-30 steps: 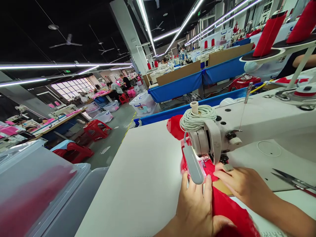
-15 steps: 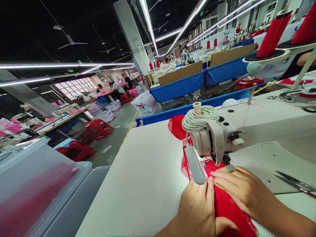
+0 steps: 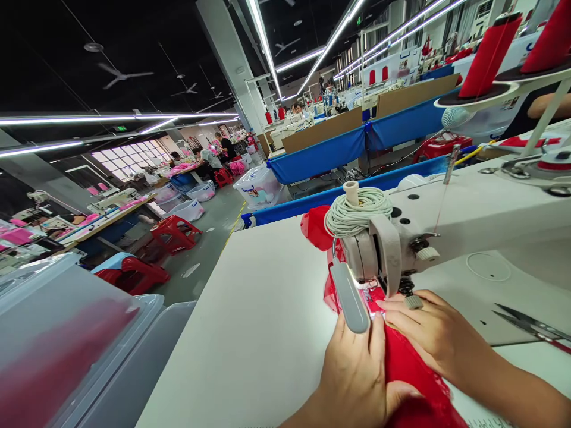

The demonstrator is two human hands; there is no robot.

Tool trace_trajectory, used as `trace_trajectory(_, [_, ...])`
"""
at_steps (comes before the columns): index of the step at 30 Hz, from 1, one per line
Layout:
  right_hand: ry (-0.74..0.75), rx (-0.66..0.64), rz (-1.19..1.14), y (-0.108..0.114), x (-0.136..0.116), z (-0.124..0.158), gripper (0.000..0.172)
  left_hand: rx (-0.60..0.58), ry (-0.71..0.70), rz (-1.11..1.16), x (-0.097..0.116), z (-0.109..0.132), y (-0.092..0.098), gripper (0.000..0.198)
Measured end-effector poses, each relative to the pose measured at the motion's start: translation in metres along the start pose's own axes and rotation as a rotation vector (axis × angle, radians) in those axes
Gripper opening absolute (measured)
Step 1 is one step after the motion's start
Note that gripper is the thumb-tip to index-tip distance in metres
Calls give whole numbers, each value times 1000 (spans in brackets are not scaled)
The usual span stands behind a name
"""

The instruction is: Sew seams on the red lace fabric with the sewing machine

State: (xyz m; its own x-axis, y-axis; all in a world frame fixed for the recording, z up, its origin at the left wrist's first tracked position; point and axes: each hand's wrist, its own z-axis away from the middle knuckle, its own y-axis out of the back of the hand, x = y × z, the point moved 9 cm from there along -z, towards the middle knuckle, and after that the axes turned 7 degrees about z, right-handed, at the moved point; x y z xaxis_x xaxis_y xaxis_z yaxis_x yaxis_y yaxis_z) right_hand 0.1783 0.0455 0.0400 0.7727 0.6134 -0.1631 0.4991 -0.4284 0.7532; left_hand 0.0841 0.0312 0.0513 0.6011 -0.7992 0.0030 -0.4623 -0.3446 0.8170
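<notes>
Red fabric [image 3: 408,362] with a frilly edge runs under the presser foot of a white sewing machine [image 3: 473,202]. At its left side my left hand [image 3: 357,365] holds the cloth, thumb lying over it and fingertips just short of the foot. My right hand [image 3: 430,330] presses its fingers together on the cloth's right side, close to the needle area. A grey lamp [image 3: 351,300] hangs in front of the needle and partly covers my left fingertips. Behind the machine head, more red cloth [image 3: 317,227] lies on the table, some of it sheer.
Black-bladed scissors [image 3: 535,326] lie right of my right hand. Coiled pale cord [image 3: 357,213] sits on the machine head. Red thread cones [image 3: 491,56] stand at upper right. The white tabletop [image 3: 250,321] extends left, beside a translucent bin [image 3: 66,333]. People work farther back.
Both hands have edged slightly forward with the red fabric, and my right fingertips are nearer the presser foot. The whole view has shifted a little.
</notes>
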Motion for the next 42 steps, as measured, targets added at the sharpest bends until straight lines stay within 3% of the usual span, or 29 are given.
trace_trajectory(10, [-4, -19, 13, 5, 0, -8, 40, -19, -18, -85, 3, 6, -6, 87])
trace_trajectory(16, [-49, 24, 23, 4, 4, -8, 41, -86, -43, -54, 2, -1, -5, 82])
trace_trajectory(22, [-60, -2, 56, 2, 5, -9, 32, -136, -40, -49, 3, -1, -7, 78])
trace_trajectory(28, [-52, -8, 92, 7, 2, -15, 34, -189, 5, 4, 0, 1, -12, 66])
trace_trajectory(35, [-76, -12, 90, 1, 6, -11, 34, -192, 44, 51, -5, 0, -12, 62])
trace_trajectory(42, [0, -57, 124, 8, -2, -18, 42, -164, 49, 110, -5, -2, -7, 57])
